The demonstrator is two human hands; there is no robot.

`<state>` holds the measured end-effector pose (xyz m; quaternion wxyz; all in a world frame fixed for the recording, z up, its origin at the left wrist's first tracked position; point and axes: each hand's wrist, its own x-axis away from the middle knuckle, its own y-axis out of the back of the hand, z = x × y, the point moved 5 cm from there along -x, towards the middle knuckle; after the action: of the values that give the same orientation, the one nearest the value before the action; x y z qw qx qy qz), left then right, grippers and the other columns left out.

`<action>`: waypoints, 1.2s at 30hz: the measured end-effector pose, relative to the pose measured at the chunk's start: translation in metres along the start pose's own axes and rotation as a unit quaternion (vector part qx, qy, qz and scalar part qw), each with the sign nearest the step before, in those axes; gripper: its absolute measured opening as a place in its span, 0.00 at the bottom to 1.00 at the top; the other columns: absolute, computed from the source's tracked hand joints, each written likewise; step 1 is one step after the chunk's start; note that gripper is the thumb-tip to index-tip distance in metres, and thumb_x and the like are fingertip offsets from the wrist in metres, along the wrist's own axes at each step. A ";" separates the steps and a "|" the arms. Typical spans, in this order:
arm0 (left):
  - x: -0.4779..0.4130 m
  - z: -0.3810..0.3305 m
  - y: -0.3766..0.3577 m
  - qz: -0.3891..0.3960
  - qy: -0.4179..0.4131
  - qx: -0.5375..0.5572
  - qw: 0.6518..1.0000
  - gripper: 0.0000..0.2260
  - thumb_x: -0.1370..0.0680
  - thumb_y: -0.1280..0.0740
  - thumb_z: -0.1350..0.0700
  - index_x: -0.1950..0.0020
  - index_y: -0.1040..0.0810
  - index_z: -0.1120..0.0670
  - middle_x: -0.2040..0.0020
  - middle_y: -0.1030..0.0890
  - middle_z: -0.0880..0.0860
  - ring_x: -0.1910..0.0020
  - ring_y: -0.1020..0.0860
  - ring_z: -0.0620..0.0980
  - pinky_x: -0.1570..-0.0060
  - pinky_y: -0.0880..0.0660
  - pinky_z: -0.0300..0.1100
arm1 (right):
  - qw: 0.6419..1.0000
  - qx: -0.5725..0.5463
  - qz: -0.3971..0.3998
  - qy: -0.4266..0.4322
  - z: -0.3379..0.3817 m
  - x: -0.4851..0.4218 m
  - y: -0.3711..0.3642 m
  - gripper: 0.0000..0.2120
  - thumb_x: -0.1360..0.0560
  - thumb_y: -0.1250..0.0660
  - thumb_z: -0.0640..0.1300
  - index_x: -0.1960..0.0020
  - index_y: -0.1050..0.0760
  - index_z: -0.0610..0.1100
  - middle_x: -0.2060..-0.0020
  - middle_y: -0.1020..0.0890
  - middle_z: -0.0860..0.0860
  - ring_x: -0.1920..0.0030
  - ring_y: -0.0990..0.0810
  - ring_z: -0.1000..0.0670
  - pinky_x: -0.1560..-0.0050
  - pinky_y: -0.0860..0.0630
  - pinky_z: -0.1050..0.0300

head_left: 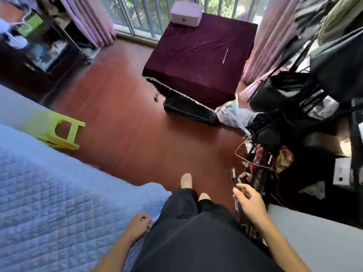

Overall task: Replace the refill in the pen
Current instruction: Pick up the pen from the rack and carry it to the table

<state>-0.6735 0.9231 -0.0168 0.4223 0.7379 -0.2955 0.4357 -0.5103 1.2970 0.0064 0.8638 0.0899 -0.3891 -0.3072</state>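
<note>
Now the right hand (249, 201) pinches a black pen (234, 185) upright beside the knee, while the left hand (138, 225) rests loosely curled, holding nothing, by the blue quilt (49, 203); a thin white refill (225, 56) lies on the maroon-draped table (196, 75).

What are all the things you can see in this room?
pen: one, black and clear, held in the right hand
thin white stick: one, on the maroon cloth; maybe a refill
table cloth: one, maroon, covering a low table by the window
box: one, pink, at the cloth's far edge
stool: one, lime green, tipped beside the bed
quilt: one, light blue, on the left
bags: several, black, right side
left hand: loosely curled, on the quilt
right hand: gripping the pen
</note>
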 end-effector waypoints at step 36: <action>-0.224 -0.367 0.260 -0.027 0.001 0.032 0.999 0.08 0.16 0.38 0.63 0.54 0.23 0.58 0.63 0.23 0.54 0.71 0.29 0.45 0.76 0.32 0.29 | 0.998 -0.067 0.002 -0.004 0.341 -0.377 -0.056 0.04 0.17 0.29 0.42 0.44 0.17 0.47 0.63 0.13 0.50 0.70 0.20 0.65 0.60 0.26 0.61</action>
<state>-1.1273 1.1392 -0.0251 0.4100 0.7588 -0.2608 0.4338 -0.9755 1.5075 -0.0156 0.8670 0.0299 -0.3710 -0.3312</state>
